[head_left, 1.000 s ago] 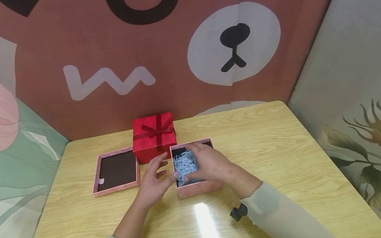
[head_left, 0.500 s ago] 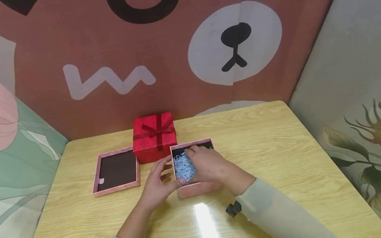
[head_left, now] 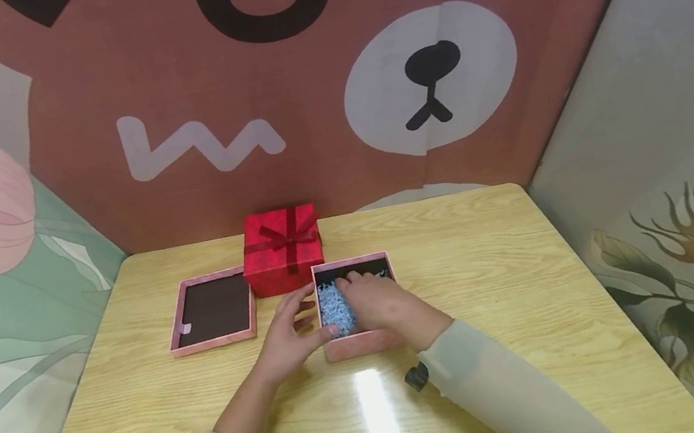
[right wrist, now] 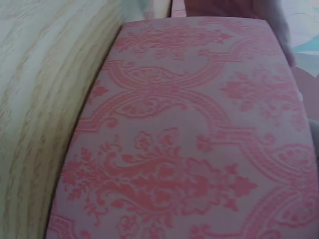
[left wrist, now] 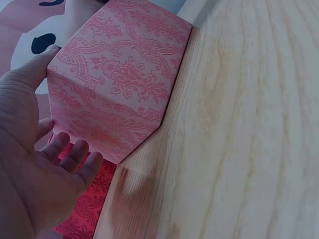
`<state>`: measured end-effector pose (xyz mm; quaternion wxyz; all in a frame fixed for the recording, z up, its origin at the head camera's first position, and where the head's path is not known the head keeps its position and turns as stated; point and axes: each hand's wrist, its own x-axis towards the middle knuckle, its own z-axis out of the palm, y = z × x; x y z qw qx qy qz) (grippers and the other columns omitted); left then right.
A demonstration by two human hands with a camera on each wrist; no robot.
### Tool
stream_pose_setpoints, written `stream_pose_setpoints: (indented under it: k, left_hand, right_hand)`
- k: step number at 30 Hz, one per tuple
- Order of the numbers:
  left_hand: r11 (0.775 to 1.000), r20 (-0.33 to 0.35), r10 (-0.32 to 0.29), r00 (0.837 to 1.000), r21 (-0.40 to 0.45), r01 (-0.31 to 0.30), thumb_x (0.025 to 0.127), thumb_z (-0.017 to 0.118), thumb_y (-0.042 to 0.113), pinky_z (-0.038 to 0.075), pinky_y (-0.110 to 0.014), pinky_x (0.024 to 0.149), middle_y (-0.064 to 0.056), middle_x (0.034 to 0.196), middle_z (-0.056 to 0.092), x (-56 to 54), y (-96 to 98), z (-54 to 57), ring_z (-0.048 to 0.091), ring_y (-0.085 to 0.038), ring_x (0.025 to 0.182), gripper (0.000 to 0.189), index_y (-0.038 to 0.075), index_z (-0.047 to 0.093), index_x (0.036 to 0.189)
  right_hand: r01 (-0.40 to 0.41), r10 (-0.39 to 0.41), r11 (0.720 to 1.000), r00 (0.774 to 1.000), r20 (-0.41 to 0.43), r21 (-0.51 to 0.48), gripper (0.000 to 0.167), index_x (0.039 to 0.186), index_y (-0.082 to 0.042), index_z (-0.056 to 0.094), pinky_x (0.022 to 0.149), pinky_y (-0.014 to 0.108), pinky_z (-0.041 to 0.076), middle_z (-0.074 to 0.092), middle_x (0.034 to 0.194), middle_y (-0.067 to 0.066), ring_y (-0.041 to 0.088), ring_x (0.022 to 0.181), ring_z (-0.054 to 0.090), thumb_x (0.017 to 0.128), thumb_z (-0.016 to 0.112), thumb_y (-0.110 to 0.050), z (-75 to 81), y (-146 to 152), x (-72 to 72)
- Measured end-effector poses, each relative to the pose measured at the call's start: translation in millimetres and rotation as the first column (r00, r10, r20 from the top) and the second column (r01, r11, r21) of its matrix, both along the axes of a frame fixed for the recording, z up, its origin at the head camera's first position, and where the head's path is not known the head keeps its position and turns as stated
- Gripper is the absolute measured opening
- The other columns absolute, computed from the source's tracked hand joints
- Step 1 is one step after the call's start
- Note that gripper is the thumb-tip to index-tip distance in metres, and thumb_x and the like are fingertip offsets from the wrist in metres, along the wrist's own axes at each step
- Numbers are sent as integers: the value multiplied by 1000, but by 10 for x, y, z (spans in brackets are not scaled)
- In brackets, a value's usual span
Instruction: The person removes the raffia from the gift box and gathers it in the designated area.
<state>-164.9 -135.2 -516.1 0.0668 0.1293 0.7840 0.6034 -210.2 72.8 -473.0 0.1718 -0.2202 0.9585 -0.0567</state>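
In the head view an uncovered pink patterned gift box (head_left: 367,344) holds light-blue shredded paper (head_left: 333,303). My right hand (head_left: 380,303) reaches inside, its fingers extended over the paper and its palm covering the right half of the filling. The fingertips' contact is partly hidden. Beside the box's left wall is my left hand (head_left: 286,338), with the thumb over the rim near the front corner. Seen from the left wrist, the left hand (left wrist: 27,164) has relaxed, spread fingers beside the pink wall (left wrist: 119,74). The right wrist view shows mostly the box's wall (right wrist: 174,124), with the right hand out of sight.
Behind and left of the pink box stands a red gift box (head_left: 262,266) with a dark ribbon bow. A pink-edged lid (head_left: 217,344) lies upturned to the left, its dark inside facing up. The wooden table (head_left: 478,271) ends at a bear-patterned backdrop (head_left: 313,176).
My right hand has shifted slightly left and lower into the box over the shredded paper. My left hand has moved right, bringing its thumb over the rim. The box has stayed put.
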Motion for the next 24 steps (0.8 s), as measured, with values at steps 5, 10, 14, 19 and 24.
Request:
stream_pose_setpoints:
  k: [5, 10, 14, 19, 24]
  left_hand:
    - [1000, -15, -6, 1000, 13, 7, 87, 86, 20, 42, -60, 112, -13, 153, 41, 1, -7, -27, 48, -41, 137, 83, 11, 42, 157]
    - [1000, -34, -1, 999, -2, 1, 87, 87, 21, 44, -59, 111, -13, 151, 44, 3, -13, -19, 50, -40, 135, 83, 11, 43, 157]
    - [1000, -23, 2, 1000, -11, -2, 87, 86, 24, 45, -58, 111, -11, 151, 44, 3, -11, -18, 50, -39, 135, 83, 14, 43, 157]
    - [1000, -4, 1, 1000, -2, -1, 89, 85, 24, 43, -59, 112, -10, 151, 43, 4, -9, -26, 50, -38, 136, 81, 15, 43, 157]
    - [1000, 8, 8, 1000, 3, -8, 89, 84, 18, 41, -62, 113, -14, 153, 41, 20, 8, -3, 48, -42, 136, 82, 12, 41, 158]
  right_hand:
    - [-7, 7, 1000, 1000, -4, -24, 100, 160, -11, 40, 113, 53, 45, 46, 157, 16, 34, 139, 50, 86, 68, -72, -30, 9, 19]
    - [-30, 30, 999, 999, -27, -29, 64, 156, -11, 48, 111, 51, 48, 55, 149, 15, 32, 131, 57, 104, 57, -48, -41, -4, -22]
    - [-60, 57, 997, 996, -64, -41, 42, 150, -12, 56, 110, 48, 49, 62, 140, 13, 29, 126, 60, 111, 48, -27, -48, -8, -66]
    - [-114, 110, 993, 989, -99, -35, 38, 145, -15, 61, 111, 46, 48, 66, 136, 12, 28, 125, 61, 111, 47, -21, -42, -7, -100]
    - [-143, 135, 988, 982, -135, -51, 36, 143, -16, 63, 111, 45, 48, 67, 133, 10, 27, 125, 62, 108, 52, -14, -3, -8, -117]
